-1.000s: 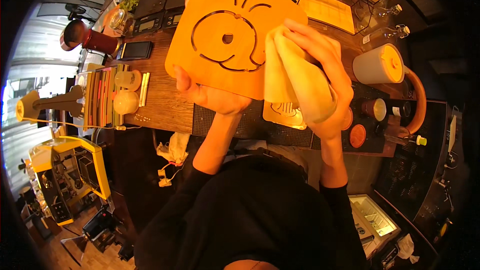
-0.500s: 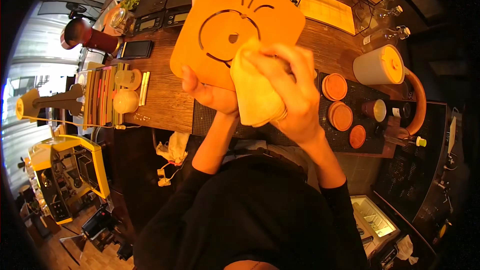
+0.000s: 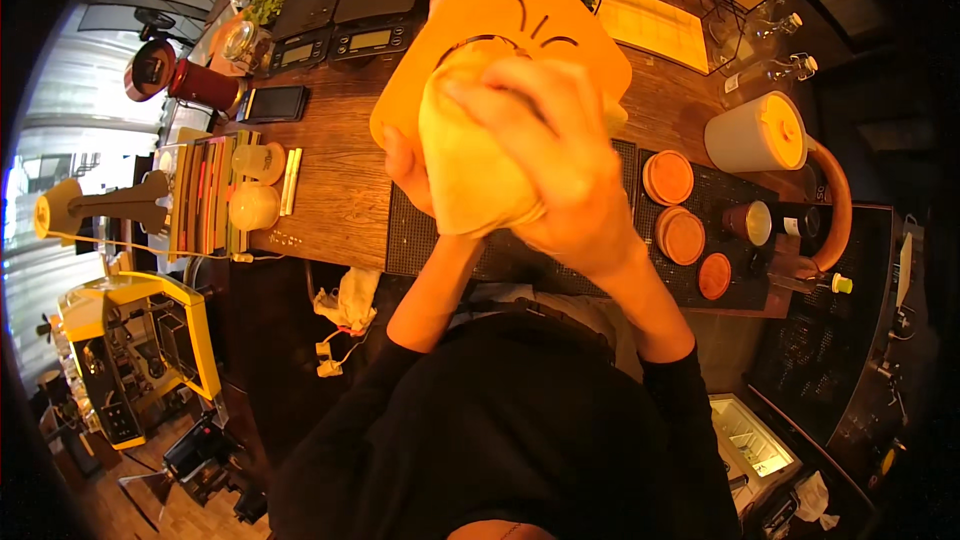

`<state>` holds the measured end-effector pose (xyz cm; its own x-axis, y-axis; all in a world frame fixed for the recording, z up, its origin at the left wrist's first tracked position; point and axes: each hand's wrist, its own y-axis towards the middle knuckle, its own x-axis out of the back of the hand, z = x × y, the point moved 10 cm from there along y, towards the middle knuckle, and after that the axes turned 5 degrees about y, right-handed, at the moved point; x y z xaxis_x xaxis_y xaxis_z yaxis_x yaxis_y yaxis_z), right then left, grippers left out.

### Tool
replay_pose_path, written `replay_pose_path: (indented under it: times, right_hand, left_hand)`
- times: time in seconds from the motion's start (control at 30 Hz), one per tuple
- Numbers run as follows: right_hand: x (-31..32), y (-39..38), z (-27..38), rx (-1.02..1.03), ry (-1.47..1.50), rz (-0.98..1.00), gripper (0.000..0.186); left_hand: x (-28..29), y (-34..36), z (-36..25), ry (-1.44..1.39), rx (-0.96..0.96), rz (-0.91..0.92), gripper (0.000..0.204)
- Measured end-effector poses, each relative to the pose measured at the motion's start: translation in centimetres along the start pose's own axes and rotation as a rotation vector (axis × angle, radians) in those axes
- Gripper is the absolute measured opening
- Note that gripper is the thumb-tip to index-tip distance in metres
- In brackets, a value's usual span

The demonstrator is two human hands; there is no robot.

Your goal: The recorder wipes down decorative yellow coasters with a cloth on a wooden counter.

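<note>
A wooden board (image 3: 590,65) with rounded corners and dark carved lines is held up above the counter. My left hand (image 3: 405,168) grips it from below and behind, with the thumb along its left edge and a fingertip showing past the upper left edge. Over the front of the board, my right hand (image 3: 560,140) holds a folded yellowish cloth (image 3: 470,170) pressed to the surface. The cloth and hand hide most of the carved circle. Part of my left palm is also hidden behind the cloth.
Round coasters (image 3: 682,235) lie on a black mat (image 3: 625,180) at right, near a pitcher (image 3: 755,135) with a wooden handle. Two scales (image 3: 370,38) stand at the back left. Books (image 3: 205,190) and small jars (image 3: 255,205) sit at left. Glass bottles (image 3: 765,78) stand back right.
The board has shifted slightly right and tilted a little more. My right hand has moved the cloth up and left across it, now covering much of the carved circle.
</note>
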<state>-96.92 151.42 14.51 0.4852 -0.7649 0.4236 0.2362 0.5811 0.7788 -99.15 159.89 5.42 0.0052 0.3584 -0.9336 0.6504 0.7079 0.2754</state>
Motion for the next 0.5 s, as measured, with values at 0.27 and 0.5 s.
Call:
replay_pose_path:
  times: [0.27,0.5]
  right_hand:
    - [-0.4,-0.1,0.4,-0.016,-0.029,-0.014,0.040]
    - [0.3,-2.4,0.0,-0.117,0.082,0.062,0.040]
  left_hand:
    - [1.0,-1.7,-0.6,-0.247,0.102,0.286,0.070]
    - [0.3,0.3,-3.5,0.399,-0.215,-0.157,0.076]
